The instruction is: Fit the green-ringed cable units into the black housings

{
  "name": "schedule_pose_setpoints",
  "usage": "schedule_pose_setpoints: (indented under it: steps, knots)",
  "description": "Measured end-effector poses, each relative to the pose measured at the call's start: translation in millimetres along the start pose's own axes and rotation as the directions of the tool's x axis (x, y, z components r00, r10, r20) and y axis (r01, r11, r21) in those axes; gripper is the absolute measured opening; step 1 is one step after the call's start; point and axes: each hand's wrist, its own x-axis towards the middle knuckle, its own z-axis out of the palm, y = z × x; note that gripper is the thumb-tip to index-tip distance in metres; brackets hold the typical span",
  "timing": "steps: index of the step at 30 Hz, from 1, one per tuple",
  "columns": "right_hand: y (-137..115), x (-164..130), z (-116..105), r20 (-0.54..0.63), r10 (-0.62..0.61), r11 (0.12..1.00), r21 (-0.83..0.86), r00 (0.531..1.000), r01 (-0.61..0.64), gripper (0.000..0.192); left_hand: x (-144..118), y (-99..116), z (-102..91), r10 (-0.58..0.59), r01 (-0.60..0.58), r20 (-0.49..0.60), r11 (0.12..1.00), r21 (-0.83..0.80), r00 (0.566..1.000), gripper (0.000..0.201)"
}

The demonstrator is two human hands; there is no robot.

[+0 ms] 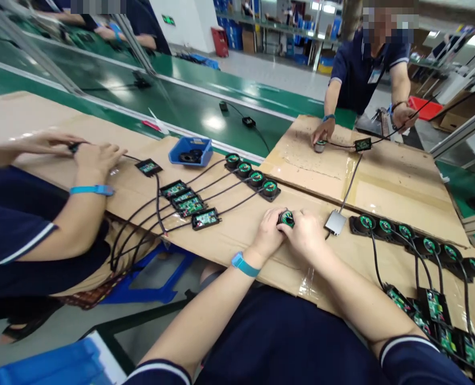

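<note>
Both of my hands meet on one small round black part with a green ring (286, 217) on the cardboard-covered bench (237, 230). My left hand (268, 231), with a blue wrist strap, grips it from the left. My right hand (307, 234) grips it from the right. A black cable runs from the part past a small grey box (336, 222) just to the right of my hands.
A row of round green-ringed parts (251, 175) wired to small circuit boards (189, 203) lies to the left, and a similar row (414, 238) to the right. A blue tray (190, 150) sits behind. One person works at my left, another across the bench (361, 69). Green conveyor (181, 101) beyond.
</note>
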Motion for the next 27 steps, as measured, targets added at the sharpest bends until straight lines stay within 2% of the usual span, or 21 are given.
schedule_pose_setpoints:
  steps: [4,8,11,12,14,17,19,23,27]
  knots:
    - [5,-5,4,0.004,-0.029,0.997,0.074,1.0,0.028,0.037,0,0,-1.5,-0.06,0.062,0.049,0.997,-0.044,0.997,0.04]
    - [28,-19,9,-0.048,-0.066,0.979,0.19,0.997,0.074,0.044,1,1,-2.9,-0.176,0.178,0.048,0.983,-0.046,0.983,0.043]
    - [50,-29,12,-0.01,-0.103,0.957,0.27,0.995,0.102,0.021,2,3,-3.4,-0.196,0.198,0.049,0.979,-0.048,0.979,0.047]
    - [54,-32,13,-0.033,-0.112,0.945,0.306,0.993,0.117,0.016,2,3,-3.4,-0.19,0.193,0.052,0.98,-0.048,0.98,0.048]
    - [58,-36,12,-0.129,-0.132,0.917,0.361,0.983,0.171,0.02,3,3,-3.5,-0.182,0.184,0.052,0.982,-0.046,0.982,0.05]
    - [52,-41,8,-0.225,-0.181,0.91,0.331,0.957,0.25,0.027,2,3,-3.7,-0.181,0.184,0.053,0.982,-0.051,0.982,0.05]
    - [46,-44,7,-0.186,-0.205,0.934,0.256,0.961,0.249,0.028,2,2,-3.9,-0.181,0.185,0.075,0.981,-0.064,0.981,0.047]
    - [40,-47,11,0.007,-0.162,0.982,0.097,0.987,0.161,0.023,2,3,-4.1,-0.149,0.157,0.123,0.986,-0.062,0.981,0.05]
    - [37,-46,11,0.16,-0.143,0.99,0.03,0.977,0.14,0.015,2,4,-4.4,-0.087,0.096,0.154,0.994,-0.047,0.984,0.051]
